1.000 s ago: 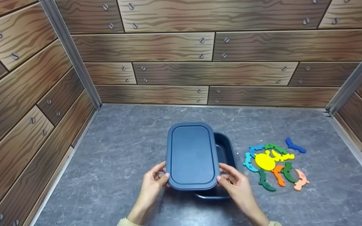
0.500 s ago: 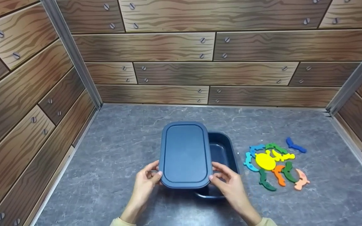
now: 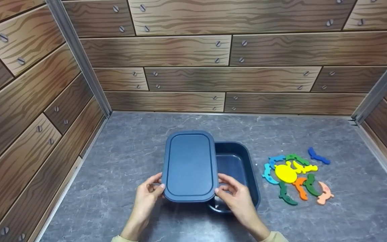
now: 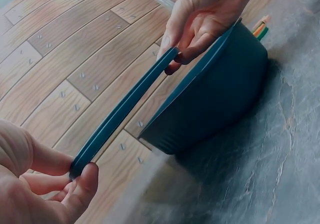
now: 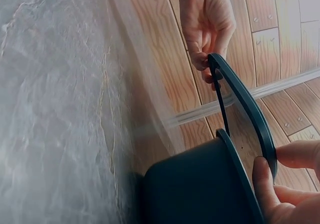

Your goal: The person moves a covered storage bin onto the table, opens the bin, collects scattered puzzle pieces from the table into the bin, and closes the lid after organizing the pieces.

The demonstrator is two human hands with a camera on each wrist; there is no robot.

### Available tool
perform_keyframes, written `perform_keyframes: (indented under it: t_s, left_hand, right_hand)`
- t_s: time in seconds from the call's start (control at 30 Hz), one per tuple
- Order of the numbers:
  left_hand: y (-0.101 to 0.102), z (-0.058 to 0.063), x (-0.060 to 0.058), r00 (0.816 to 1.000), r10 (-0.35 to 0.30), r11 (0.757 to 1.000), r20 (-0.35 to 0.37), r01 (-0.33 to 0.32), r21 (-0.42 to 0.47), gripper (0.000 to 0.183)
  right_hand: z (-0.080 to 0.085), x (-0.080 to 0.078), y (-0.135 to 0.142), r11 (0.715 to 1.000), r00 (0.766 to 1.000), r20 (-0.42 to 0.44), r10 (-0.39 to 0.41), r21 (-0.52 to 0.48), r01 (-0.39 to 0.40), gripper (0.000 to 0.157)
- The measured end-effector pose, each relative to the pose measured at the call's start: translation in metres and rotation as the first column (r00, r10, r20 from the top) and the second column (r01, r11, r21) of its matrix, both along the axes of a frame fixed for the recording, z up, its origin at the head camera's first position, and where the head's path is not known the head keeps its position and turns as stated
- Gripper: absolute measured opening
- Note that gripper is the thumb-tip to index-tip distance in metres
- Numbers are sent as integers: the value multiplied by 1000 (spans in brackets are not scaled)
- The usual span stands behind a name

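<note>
A dark blue rectangular lid (image 3: 190,166) with rounded corners is held up by both hands, one at each long side near its front corners. My left hand (image 3: 145,196) pinches the left edge between thumb and fingers; my right hand (image 3: 237,198) pinches the right edge the same way. Below and to the right stands a matching deep container (image 3: 253,181), its right part uncovered and the rest hidden under the lid. In the left wrist view the lid (image 4: 122,111) is raised above the container's rim, with a gap between them. The right wrist view shows the container (image 5: 192,184) upright on the table.
To the right of the container lie several flat coloured pieces: a yellow oval piece (image 3: 285,173), an orange one (image 3: 301,189), a peach one (image 3: 324,194) and a dark blue one (image 3: 318,157). Wood-patterned walls (image 3: 180,79) border the grey marbled tabletop (image 3: 113,161).
Both hands have moved the lid steadily to the left, uncovering more of the container's inside. The container and the coloured pieces have stayed in place.
</note>
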State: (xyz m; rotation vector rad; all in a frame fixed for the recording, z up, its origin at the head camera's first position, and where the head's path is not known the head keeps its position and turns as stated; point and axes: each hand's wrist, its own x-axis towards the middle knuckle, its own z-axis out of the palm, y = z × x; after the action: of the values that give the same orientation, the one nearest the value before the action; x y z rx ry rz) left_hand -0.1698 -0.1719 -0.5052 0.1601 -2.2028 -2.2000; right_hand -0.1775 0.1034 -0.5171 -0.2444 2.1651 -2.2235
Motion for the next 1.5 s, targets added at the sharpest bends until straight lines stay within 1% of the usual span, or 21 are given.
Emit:
perform_keyframes:
  t_s: [0.27, 0.47, 0.7, 0.83, 1.03, 1.17, 1.23, 1.3, 1.4, 1.5]
  left_hand:
    - [-8, -1, 1, 999, 40, 999, 19, -40, 10, 44]
    - [-15, -2, 1, 997, 78, 997, 25, -78, -9, 43]
    - [-24, -3, 3, 995, 97, 995, 24, -96, -16, 42]
    - [-29, -3, 4, 994, 111, 993, 23, -110, -40, 42]
    - [-37, -4, 3, 990, 137, 989, 36, -136, -51, 41]
    - [-41, -5, 3, 988, 150, 987, 36, -148, -62, 41]
    - [-43, -6, 3, 988, 153, 986, 31, -150, -72, 42]
    - [-45, -7, 3, 987, 155, 985, 34, -152, -78, 42]
    - [-47, -9, 2, 986, 161, 984, 38, -158, -84, 42]
    - [-49, -12, 1, 985, 168, 982, 43, -163, -93, 41]
  right_hand:
    - [0, -1, -11, 1000, 1000, -17, 15, 8, -15, 52]
    - [-2, 1, -19, 999, 999, -21, 26, 46, -25, 53]
    - [-3, 1, -28, 994, 999, -41, 22, 110, -18, 52]
    - [-1, 0, -35, 992, 999, -45, 19, 128, -13, 51]
    - [1, 1, -45, 993, 994, -104, 20, 121, -7, 47]
    - [0, 1, -51, 992, 989, -149, 24, 128, -5, 42]
    - [-1, 0, -54, 986, 983, -179, 30, 166, 0, 36]
    - [-1, 0, -56, 974, 976, -215, 40, 228, 10, 29]
    - [-1, 1, -60, 947, 962, -263, 70, 320, 19, 21]
    - [0, 2, -63, 918, 953, -284, 105, 396, 17, 17]
